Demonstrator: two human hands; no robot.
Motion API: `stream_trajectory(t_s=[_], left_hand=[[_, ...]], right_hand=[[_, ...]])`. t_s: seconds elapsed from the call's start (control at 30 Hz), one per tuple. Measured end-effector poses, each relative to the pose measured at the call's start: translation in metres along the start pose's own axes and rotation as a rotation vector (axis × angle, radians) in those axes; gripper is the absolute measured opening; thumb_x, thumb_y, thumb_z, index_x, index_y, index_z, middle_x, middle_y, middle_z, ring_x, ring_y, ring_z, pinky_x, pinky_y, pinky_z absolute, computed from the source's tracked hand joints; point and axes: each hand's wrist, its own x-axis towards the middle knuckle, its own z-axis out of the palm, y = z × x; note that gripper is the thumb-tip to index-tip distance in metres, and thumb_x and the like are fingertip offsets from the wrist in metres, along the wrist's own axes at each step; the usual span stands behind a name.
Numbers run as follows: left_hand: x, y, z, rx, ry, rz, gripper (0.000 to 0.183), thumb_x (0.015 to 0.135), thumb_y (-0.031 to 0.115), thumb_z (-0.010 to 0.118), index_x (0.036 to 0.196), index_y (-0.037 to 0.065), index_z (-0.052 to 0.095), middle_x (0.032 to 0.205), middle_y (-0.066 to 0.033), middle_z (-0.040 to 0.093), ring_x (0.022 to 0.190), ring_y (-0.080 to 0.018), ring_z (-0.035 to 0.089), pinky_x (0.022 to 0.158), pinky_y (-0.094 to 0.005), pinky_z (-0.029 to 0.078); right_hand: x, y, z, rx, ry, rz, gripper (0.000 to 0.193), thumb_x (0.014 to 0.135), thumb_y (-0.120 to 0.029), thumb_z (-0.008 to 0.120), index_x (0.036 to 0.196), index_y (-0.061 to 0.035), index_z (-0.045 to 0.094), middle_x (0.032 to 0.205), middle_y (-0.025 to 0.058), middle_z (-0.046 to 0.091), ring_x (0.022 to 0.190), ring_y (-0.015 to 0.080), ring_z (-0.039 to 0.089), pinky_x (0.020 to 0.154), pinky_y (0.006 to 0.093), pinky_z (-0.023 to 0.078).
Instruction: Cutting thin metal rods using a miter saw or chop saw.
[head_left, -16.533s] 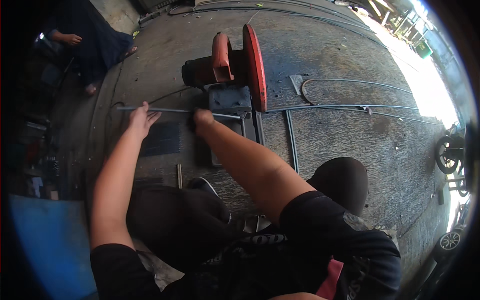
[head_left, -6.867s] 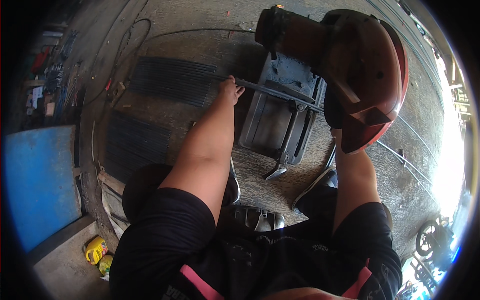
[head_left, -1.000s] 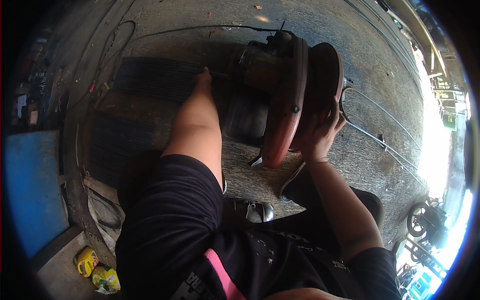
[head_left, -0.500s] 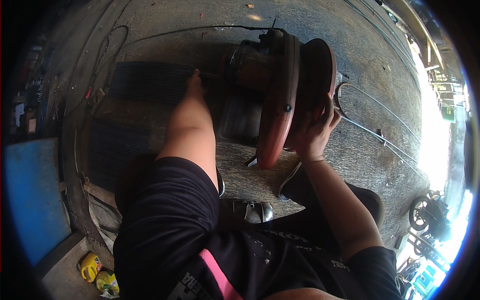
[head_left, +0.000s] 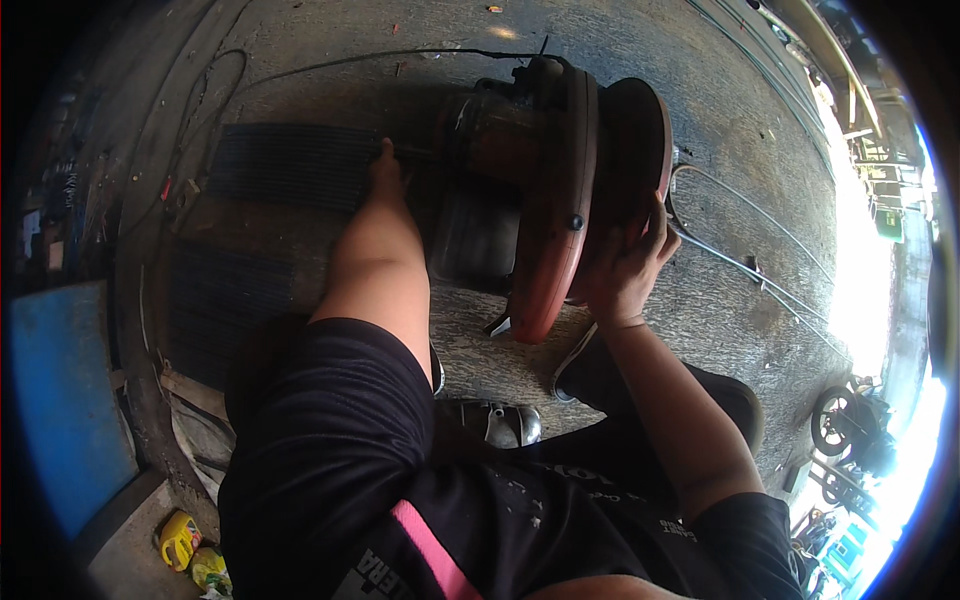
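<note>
A heavy motor machine [head_left: 480, 230] lies on the floor in front of me, with a curved red housing [head_left: 556, 250] and a wide round dark red disc [head_left: 655, 120] on its right side. My right hand [head_left: 632, 260] is pressed to that disc, its fingers curved along the outer face and rim; the thumb is hidden. My left hand [head_left: 384, 180] is closed at the left end of the machine, thumb up, by a dark rod-like part. What lies inside its fingers is too dark to make out.
Dark ribbed mats [head_left: 290, 165] lie at the left, with a black cable [head_left: 350, 62] running behind the machine. A looped hose or wire [head_left: 760, 275] crosses the floor at the right. Near my feet sits a shiny metal part [head_left: 500, 425]. A motorcycle [head_left: 850, 425] stands far right.
My left hand has shifted very slightly to the left. My right hand stays against the disc, and the machine keeps its place.
</note>
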Motion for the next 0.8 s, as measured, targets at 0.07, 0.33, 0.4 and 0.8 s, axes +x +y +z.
stream_trajectory(t_s=[0.07, 0.33, 0.4, 0.8], left_hand=[[0.003, -0.002, 0.003, 0.031, 0.025, 0.001, 0.056, 0.091, 0.051, 0.056, 0.122, 0.005, 0.052, 0.109, -0.0141, 0.061, 0.097, -0.0305, 0.061, 0.075, -0.0459, 0.054], [0.006, -0.039, 0.011, 0.032, -0.004, -0.007, 0.063, 0.088, 0.045, 0.062, 0.128, -0.003, 0.049, 0.116, -0.0172, 0.06, 0.093, -0.0325, 0.064, 0.073, -0.0441, 0.058], [0.011, -0.042, 0.011, 0.042, 0.008, 0.029, 0.062, 0.088, 0.042, 0.064, 0.127, -0.004, 0.05, 0.116, -0.0176, 0.06, 0.094, -0.0328, 0.065, 0.071, -0.0439, 0.059], [-0.003, -0.024, 0.015, 0.113, 0.209, 0.055, 0.051, 0.093, 0.042, 0.056, 0.118, -0.002, 0.056, 0.116, -0.0173, 0.059, 0.1, -0.0344, 0.062, 0.074, -0.047, 0.058]], right_hand=[[0.0, 0.0, 0.0, 0.003, -0.001, 0.003, 0.057, 0.086, -0.009, 0.052, 0.139, 0.0005, 0.033, 0.131, 0.0204, 0.045, 0.114, 0.0377, 0.04, 0.102, 0.0465, 0.032], [0.0, 0.0, -0.002, 0.021, -0.007, -0.027, 0.06, 0.085, -0.009, 0.052, 0.14, -0.0007, 0.033, 0.127, 0.0217, 0.045, 0.113, 0.0369, 0.041, 0.1, 0.0463, 0.034], [0.0, -0.001, -0.002, 0.057, 0.003, 0.012, 0.061, 0.083, -0.007, 0.052, 0.14, -0.0016, 0.033, 0.126, 0.0221, 0.044, 0.112, 0.0368, 0.041, 0.099, 0.0464, 0.035], [0.007, -0.002, -0.005, 0.054, 0.011, -0.007, 0.065, 0.08, 0.0, 0.055, 0.141, -0.0045, 0.031, 0.114, 0.0224, 0.046, 0.106, 0.0352, 0.042, 0.095, 0.0441, 0.039]])
